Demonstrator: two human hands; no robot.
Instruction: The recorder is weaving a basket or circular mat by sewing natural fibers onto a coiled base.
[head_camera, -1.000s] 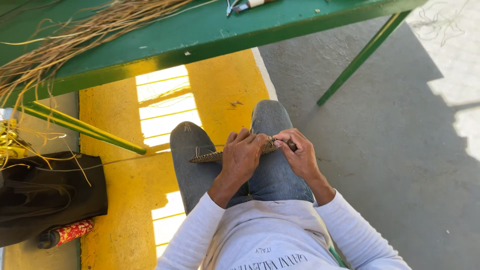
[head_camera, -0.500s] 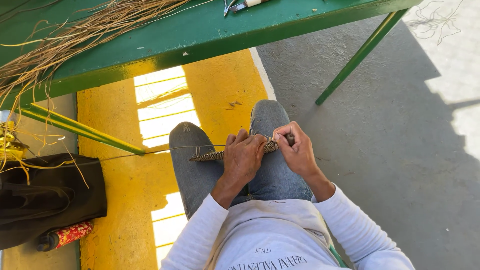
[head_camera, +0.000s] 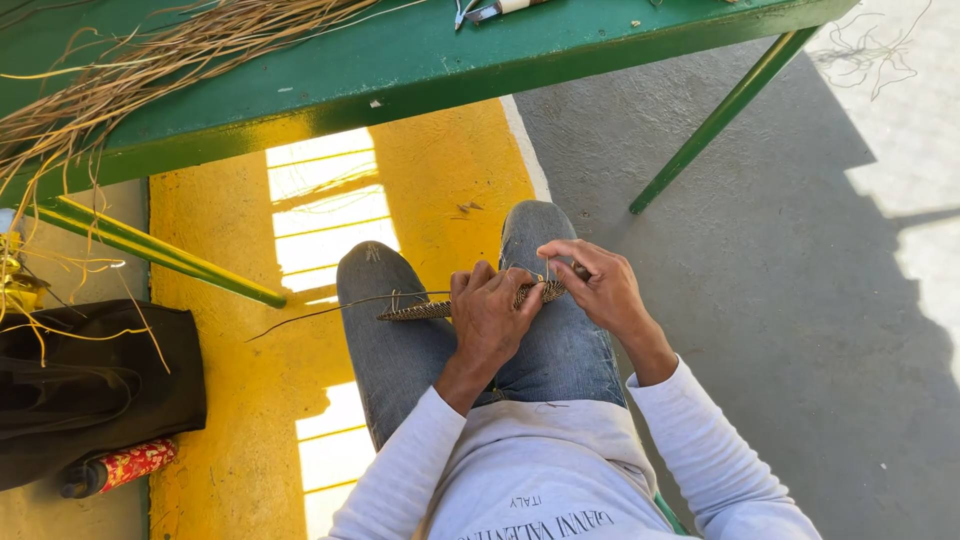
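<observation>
While seated, the person braced a narrow woven strip (head_camera: 440, 308) across both knees.
Left hand (head_camera: 490, 315) clamped its middle, steadying it; right hand (head_camera: 592, 285) pinched the end, fingers closed on a loose strand.

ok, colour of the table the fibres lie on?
Green table, legs too; head view shows it, above both hands working a woven strip.

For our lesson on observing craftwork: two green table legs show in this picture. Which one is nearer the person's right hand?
The slanted leg at upper right, over grey floor, is nearer the right hand; the other leg lies far left.
</observation>
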